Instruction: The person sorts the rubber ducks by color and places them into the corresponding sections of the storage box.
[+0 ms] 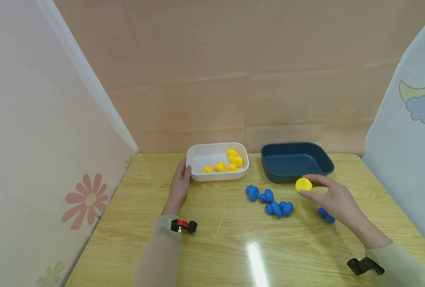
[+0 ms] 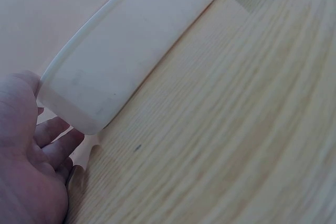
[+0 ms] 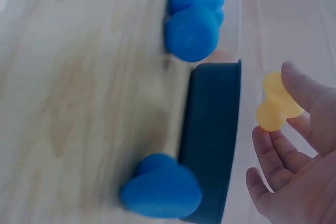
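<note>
Brown, creased backing (image 1: 205, 71) stands behind the wood table (image 1: 205, 247), and a white streak of light (image 1: 256, 263) hides a bit of the grain. Through my head camera I see the right hand (image 1: 336, 199) pinch a yellow toy (image 1: 303, 185) between thumb and fingers, by the near right side of a dark blue tub (image 1: 275, 173). I can't tell if the toy is over the rim or just in front of it. From there it looks like a smooth, bright circle. My right wrist camera shows more: round lumps joined together, pale and washed out, with the thumb covering a part.

On the other side, the left hand (image 1: 180, 181) holds the left end of a white tub (image 1: 216, 177). Its fingers bend at the corner, but the tub hides the thumb's tip in my left wrist view. Yellow toys (image 1: 236, 161) lie bunched inside, and the front wall covers some, so I can't count them well. Four blue toys (image 1: 275, 209) sit close together on the table. One more blue toy (image 1: 326, 215) lies apart, near the right hand, which may cover its edge. Both sleeves (image 1: 160, 255) run out of my head view.
</note>
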Demonstrator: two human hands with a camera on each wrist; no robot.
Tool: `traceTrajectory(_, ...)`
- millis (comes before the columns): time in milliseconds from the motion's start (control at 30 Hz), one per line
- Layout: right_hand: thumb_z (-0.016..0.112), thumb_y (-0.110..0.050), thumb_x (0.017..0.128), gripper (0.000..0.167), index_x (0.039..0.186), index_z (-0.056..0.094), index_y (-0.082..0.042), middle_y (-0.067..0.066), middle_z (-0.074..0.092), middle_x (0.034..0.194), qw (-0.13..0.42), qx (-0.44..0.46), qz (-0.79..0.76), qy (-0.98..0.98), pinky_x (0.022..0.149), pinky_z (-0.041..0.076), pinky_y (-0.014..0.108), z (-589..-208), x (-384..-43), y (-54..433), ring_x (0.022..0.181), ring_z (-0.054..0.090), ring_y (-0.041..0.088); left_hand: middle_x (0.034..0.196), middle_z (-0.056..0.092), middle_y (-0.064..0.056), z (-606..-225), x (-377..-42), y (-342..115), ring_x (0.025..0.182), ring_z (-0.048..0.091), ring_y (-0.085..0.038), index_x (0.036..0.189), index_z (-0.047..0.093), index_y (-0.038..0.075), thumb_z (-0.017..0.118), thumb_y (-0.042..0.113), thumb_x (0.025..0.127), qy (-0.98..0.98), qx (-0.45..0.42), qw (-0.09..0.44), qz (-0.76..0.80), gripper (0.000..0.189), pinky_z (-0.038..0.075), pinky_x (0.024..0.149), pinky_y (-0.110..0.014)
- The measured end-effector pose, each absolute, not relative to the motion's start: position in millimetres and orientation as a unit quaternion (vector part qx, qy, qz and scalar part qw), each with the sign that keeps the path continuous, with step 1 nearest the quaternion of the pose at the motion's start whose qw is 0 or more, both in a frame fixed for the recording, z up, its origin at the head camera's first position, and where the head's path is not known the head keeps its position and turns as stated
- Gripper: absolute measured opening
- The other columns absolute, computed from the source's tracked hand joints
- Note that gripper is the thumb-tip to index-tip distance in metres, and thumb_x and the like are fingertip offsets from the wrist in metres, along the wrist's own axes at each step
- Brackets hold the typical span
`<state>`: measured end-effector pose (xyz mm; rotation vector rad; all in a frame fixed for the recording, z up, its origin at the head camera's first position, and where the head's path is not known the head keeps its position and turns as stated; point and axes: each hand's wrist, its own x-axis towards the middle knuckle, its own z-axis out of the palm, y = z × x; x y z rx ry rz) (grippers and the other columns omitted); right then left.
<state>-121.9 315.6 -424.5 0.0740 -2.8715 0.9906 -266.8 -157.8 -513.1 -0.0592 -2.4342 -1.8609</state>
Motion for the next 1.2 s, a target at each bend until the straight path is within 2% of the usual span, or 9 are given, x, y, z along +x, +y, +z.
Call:
traceTrajectory(133,0.085,-0.043,0.099,0.065,0.150,0.066,-0.007,0.019,0.072,0.137,0.065,0.040,0.329,-0.941,0.090,0.057,0.060,-418,-127,306,0.126,0.062,0.045,0.176,0.041,-0.005,-513,-268,-159,0.162,0.037,-0.027,0.174,0.037,0.020,0.047,0.038,0.121,-0.795,-0.017,0.038,-0.605,0.057,0.034,0.131,-0.049)
traceTrajectory(333,0.086,-0.038,0.099,0.057,0.146,0.069,-0.009,0.015,0.073,0.135,0.088,0.070,0.339,-0.934,0.091,0.057,0.043,-410,-136,289,0.121,0.068,0.039,0.175,0.041,-0.004,-512,-268,-159,0.161,0.037,-0.024,0.173,0.038,0.021,0.047,0.038,0.121,-0.795,-0.015,0.041,-0.605,0.056,0.034,0.131,-0.047)
traceTrajectory(400,0.087,-0.035,0.099,0.055,0.144,0.070,-0.009,0.013,0.073,0.134,0.096,0.078,0.340,-0.932,0.090,0.057,0.042,-408,-138,283,0.120,0.068,0.038,0.175,0.042,-0.004,-513,-269,-159,0.161,0.038,-0.025,0.173,0.038,0.020,0.047,0.037,0.121,-0.795,-0.019,0.044,-0.604,0.056,0.034,0.131,-0.048)
traceTrajectory(700,0.090,-0.028,0.096,0.049,0.139,0.073,-0.008,0.013,0.074,0.129,0.113,0.111,0.344,-0.925,0.094,0.054,0.057,-403,-147,261,0.119,0.065,0.039,0.174,0.043,-0.007,-513,-269,-158,0.161,0.039,-0.028,0.173,0.039,0.018,0.047,0.035,0.121,-0.795,-0.027,0.047,-0.604,0.055,0.035,0.130,-0.050)
traceTrajectory(1000,0.088,-0.032,0.098,0.048,0.137,0.074,-0.009,0.011,0.075,0.130,0.103,0.112,0.361,-0.920,0.098,0.055,0.061,-400,-163,244,0.121,0.067,0.037,0.174,0.043,-0.006,-516,-269,-158,0.161,0.038,-0.026,0.173,0.039,0.019,0.047,0.035,0.121,-0.794,-0.025,0.048,-0.606,0.055,0.034,0.130,-0.048)
traceTrajectory(1200,0.088,-0.029,0.098,0.045,0.136,0.074,-0.009,0.010,0.075,0.131,0.099,0.111,0.365,-0.919,0.102,0.054,0.060,-399,-175,231,0.122,0.067,0.036,0.175,0.042,-0.007,-515,-267,-158,0.161,0.037,-0.027,0.173,0.040,0.019,0.047,0.034,0.121,-0.790,-0.028,0.045,-0.611,0.054,0.033,0.131,-0.049)
